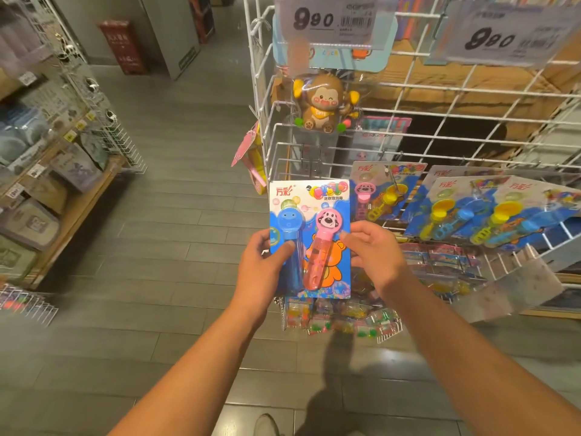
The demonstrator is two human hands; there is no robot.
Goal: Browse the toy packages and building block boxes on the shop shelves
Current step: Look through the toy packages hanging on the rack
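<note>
Package: blue carded blister pack (309, 212) with blue and pink bubble wands, held upright.
Left hand (264, 265): thumb pinched its left edge.
Right hand (375, 250): thumb and fingers pinched its right edge.

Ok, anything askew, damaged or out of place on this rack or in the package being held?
Nothing stands out. The bubble wand package looks intact, held upright by the left hand and right hand. The monkey toy hangs straight on the wire rack.

Price tags (333, 22) cut by top edge; left shelf boxes (31, 221) blurred.
</note>
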